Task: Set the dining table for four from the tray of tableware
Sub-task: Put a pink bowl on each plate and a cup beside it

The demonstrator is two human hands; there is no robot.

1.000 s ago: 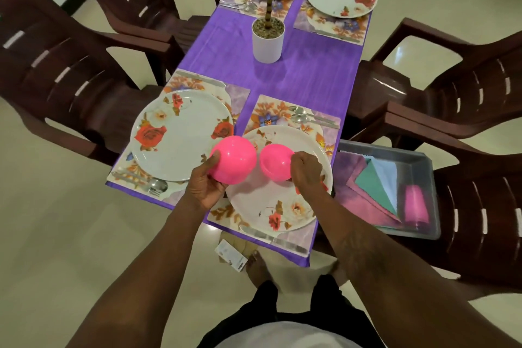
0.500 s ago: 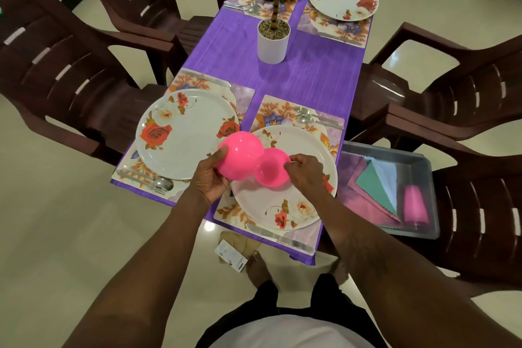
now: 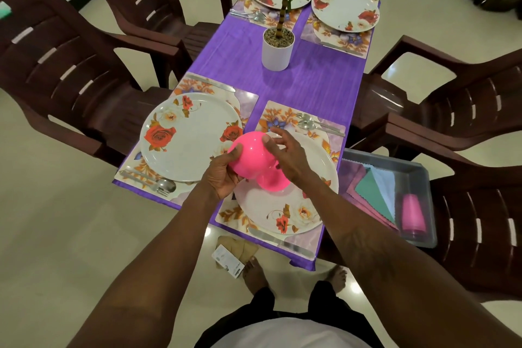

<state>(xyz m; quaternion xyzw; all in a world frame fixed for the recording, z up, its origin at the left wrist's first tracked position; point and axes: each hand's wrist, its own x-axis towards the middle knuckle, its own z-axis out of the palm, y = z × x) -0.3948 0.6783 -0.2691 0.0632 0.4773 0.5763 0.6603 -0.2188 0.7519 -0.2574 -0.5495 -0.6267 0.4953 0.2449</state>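
Observation:
My left hand (image 3: 223, 175) grips a pink bowl (image 3: 250, 154) from below, above the gap between the two near plates. My right hand (image 3: 286, 157) lies over this bowl with fingers spread and its thumb touching the bowl's side. A second pink bowl (image 3: 272, 183) sits lower, on the near right floral plate (image 3: 285, 209), partly hidden by my right hand. The near left plate (image 3: 192, 135) holds nothing. A grey tray (image 3: 418, 169) on the chair to the right holds folded cloth napkins (image 3: 370, 186) and a stack of pink cups (image 3: 413, 215).
The purple table (image 3: 310, 85) carries a potted plant (image 3: 277, 48) in the middle and two far plates (image 3: 346, 8) on placemats. Forks, spoons and knives lie beside the plates. Brown plastic chairs (image 3: 56, 65) stand on both sides. A card lies on the floor by my feet.
The two bowls came together over the near right plate. My right hand let go of its bowl, which now sits on the plate, and moved onto the bowl in my left hand.

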